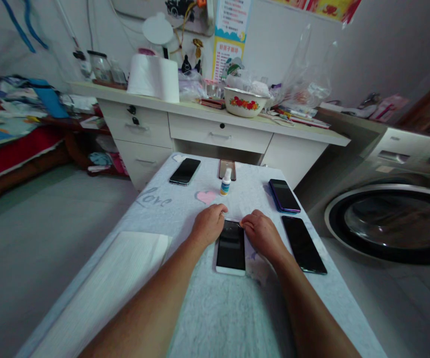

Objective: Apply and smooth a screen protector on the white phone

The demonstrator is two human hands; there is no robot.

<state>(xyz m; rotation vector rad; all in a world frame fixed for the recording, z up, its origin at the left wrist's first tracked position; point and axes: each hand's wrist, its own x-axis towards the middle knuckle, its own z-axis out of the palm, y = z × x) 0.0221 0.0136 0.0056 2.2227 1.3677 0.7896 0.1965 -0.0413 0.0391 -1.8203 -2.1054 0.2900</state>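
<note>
A white phone (231,251) with a dark screen lies face up on the cloth-covered table, its near end toward me. My left hand (209,222) is at its far left corner, fingers curled and pressed together. At the far right corner my right hand (262,231) is closed in a pinch. Whatever the fingertips grip is too small or too clear to make out. Just beyond the hands a small white spray bottle (226,183) with a blue label stands upright.
Other phones lie around: a black one (185,171) far left, a brownish one (227,170) behind the bottle, a stacked pair (284,196) and a large black one (303,244) on the right. A folded white cloth (125,268) lies left. A washing machine (390,159) stands right.
</note>
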